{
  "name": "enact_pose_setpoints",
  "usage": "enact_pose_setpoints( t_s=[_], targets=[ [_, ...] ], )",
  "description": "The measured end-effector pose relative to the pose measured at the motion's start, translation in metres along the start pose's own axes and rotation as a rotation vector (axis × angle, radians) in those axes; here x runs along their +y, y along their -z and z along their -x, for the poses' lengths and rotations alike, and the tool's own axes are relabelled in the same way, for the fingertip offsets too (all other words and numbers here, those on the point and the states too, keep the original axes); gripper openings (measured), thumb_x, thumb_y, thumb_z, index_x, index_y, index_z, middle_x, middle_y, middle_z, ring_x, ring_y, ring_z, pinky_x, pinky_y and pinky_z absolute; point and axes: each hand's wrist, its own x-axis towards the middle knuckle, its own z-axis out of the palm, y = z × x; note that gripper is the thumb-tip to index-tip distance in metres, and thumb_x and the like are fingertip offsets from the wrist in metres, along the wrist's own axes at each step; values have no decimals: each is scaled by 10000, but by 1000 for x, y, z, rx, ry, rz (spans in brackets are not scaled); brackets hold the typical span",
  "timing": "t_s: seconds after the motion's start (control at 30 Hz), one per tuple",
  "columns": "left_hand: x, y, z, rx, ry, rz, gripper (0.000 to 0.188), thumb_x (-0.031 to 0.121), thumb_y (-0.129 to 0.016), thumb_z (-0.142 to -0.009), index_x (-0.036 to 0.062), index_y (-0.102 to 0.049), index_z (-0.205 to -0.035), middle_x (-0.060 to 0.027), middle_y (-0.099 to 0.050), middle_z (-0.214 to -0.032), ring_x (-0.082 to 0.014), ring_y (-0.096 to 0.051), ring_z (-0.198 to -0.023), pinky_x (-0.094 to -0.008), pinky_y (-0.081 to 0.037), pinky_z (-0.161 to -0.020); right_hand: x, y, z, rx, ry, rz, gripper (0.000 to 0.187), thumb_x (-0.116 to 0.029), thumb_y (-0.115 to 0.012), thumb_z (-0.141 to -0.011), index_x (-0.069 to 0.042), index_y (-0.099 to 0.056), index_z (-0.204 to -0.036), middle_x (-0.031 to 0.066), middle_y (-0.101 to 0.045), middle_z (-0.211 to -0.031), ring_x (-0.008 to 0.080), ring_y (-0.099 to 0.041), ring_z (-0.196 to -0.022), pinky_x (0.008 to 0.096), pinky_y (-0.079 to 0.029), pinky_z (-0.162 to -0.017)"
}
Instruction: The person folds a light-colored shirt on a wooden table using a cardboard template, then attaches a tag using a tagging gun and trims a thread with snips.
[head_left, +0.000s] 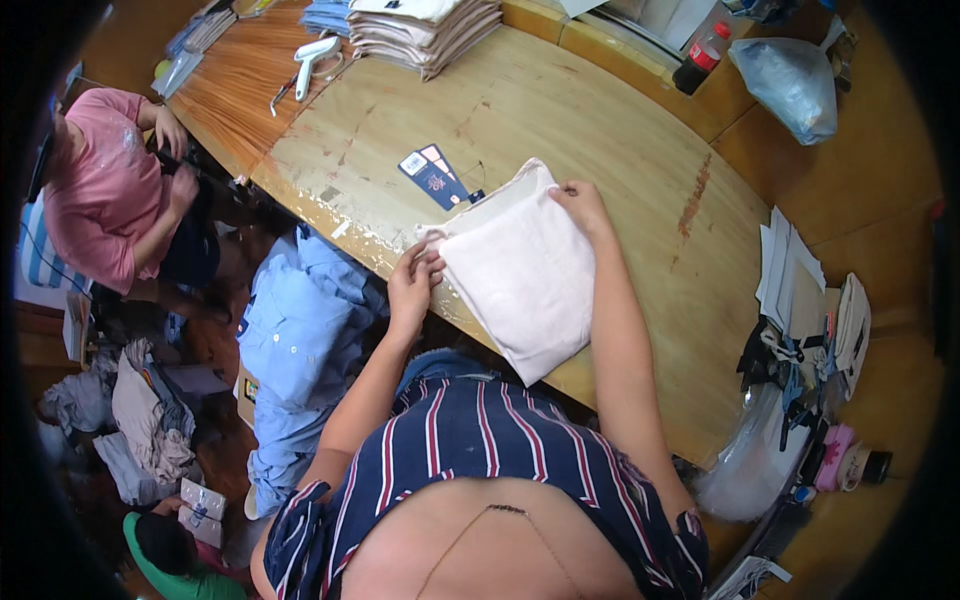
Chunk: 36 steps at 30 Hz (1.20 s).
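A pale pink folded garment lies at the near edge of the wooden table, its lower corner hanging past the edge toward me. My right hand pinches its far right corner, thumb on top. At the left corner, my left hand has its fingers curled against the fabric edge. Just beyond the garment are navy and white hang tags, partly overlapping, with a thin string by the cloth. What kind of garment it is cannot be made out from the folds.
On the table, folded garments are stacked at the back, near a white handheld tool. A cola bottle and plastic bag sit far right. Blue shirts hang left of me. Two people are at left.
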Motion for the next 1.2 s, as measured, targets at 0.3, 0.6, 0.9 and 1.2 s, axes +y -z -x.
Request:
enact_pose_setpoints(
  t_s=[0.3, 0.6, 0.9, 1.2],
  targets=[
    [8, -51, -61, -411, -170, -344, 355, -25, -555, -742, -61, -503, -1091, -140, -583, -1022, -177, -575, -912, -258, -454, -806, 48, 54, 102, 128, -403, -527, 206, -76, -493, -837, 54, -563, -981, 80, -621, -864, 126, -571, -738, 235, -455, -608],
    [24, -76, -88, -542, -399, -800, 232, 31, -589, -716, -51, -539, -927, -166, -614, -791, -216, -599, -712, -289, -459, -659, 50, 50, 111, 90, -144, -258, 322, -4, -546, -769, 35, -533, -1088, 82, -613, -871, 94, -548, -713, 211, -448, -629],
    [28, -80, -105, -737, -393, -830, 131, 18, -578, -710, -37, -514, -810, -135, -588, -762, -187, -564, -696, -299, -446, -636, 58, 40, 99, 445, -11, -125, 193, -16, -560, -714, -17, -628, -895, 114, -628, -737, 168, -591, -671, 296, -450, -608],
    [18, -88, -121, -723, -291, -632, 116, 11, -549, -750, -21, -467, -825, -91, -556, -722, -152, -531, -683, -274, -432, -619, 60, 47, 74, 527, -24, 124, 194, -10, -473, -753, -53, -627, -862, 172, -613, -800, 321, -590, -731, 353, -457, -660]
  ],
)
